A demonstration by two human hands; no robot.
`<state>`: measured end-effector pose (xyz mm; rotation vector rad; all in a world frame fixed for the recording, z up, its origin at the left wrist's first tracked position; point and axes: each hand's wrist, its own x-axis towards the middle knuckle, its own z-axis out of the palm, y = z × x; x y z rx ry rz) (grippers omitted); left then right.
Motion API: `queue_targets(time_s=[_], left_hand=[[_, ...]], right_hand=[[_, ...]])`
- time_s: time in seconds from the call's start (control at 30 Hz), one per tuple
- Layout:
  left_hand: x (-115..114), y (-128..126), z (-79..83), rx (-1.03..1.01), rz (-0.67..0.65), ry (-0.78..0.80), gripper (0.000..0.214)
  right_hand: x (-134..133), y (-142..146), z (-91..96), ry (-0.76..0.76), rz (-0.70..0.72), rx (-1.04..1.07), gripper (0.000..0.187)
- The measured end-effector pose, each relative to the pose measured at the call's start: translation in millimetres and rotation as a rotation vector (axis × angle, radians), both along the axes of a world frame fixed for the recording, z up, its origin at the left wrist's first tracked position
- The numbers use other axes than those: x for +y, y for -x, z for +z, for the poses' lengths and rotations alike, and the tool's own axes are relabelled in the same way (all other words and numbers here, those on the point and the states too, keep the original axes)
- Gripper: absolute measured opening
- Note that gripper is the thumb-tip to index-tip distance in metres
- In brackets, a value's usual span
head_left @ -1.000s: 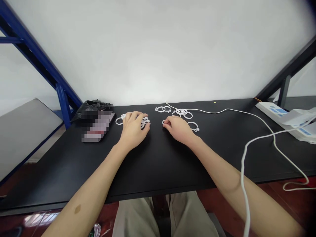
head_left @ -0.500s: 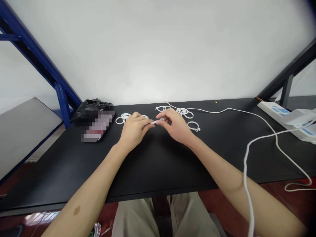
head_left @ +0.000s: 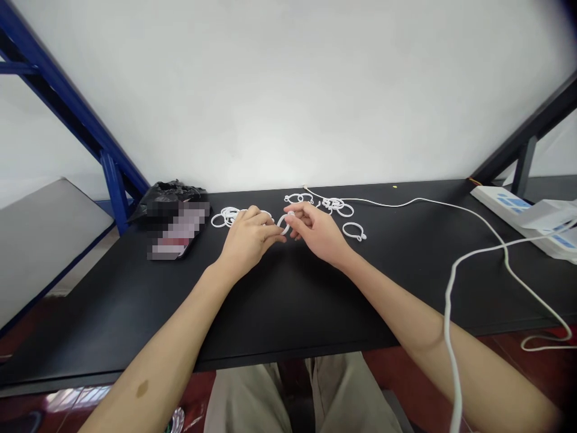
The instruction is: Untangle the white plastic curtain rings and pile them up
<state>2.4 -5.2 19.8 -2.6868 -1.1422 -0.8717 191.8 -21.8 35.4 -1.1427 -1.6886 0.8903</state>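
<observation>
I see the right hand [head_left: 321,230] pinching a white ring [head_left: 280,221] over the worktop [head_left: 295,313]; left hand [head_left: 247,237] has fingertips at its lower edge, whether gripping I can't tell. Ring looks thin, could twist free if both pull unevenly. Dropped, it might mix with the loose rings [head_left: 230,215] partly behind the left hand.

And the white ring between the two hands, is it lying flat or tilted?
Tilted: the ring slants upward between the left hand and the right hand, looking narrow.
</observation>
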Motion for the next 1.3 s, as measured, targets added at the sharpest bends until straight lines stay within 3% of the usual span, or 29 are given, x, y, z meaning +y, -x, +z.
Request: queue_targets(time_s=[0.27, 0.47, 0.53, 0.67, 0.77, 0.87, 1.0, 1.2, 1.3], left_hand=[[-2.6, -5.0, -1.7, -0.069, -0.026, -0.012, 0.018], [-4.1, -6.6, 1.3, -0.081, -0.017, -0.019, 0.02], [-3.1, -3.2, 3.5, -0.066, 0.064, -0.067, 0.023], [-1.4, 5.6, 5.4, 0.001, 0.366, -0.126, 0.025], [-1.9, 8.4, 2.8, 0.079, 0.513, -0.1, 0.022], [-4.4, 5.3, 0.9, 0.092, 0.543, -0.089, 0.021], [-9.5, -2.9, 4.8, 0.023, 0.447, -0.102, 0.024], [-14.7, -11.3, 5.3, 0.049, -0.021, 0.039, 0.025], [-15.1, -15.1, 0.6, 0.108, -0.128, 0.131, 0.023]], right_hand=[[8.1, -5.6, -3.3, -0.065, 0.001, 0.037, 0.014], [8.7, -8.1, -1.7, -0.049, -0.051, 0.015, 0.02], [8.8, -12.0, 1.9, -0.072, -0.163, -0.104, 0.027], [12.1, -25.6, 6.3, -0.081, -0.427, -0.552, 0.033], [14.3, -30.4, 2.6, 0.024, -0.406, -0.743, 0.033], [13.8, -26.4, -2.2, 0.075, -0.338, -0.754, 0.033], [12.1, -20.0, -1.3, 0.035, -0.37, -0.626, 0.035], [12.5, -16.9, -0.6, 0.106, -0.237, -0.279, 0.036], [12.8, -13.9, -2.2, 0.156, -0.174, -0.119, 0.032]])
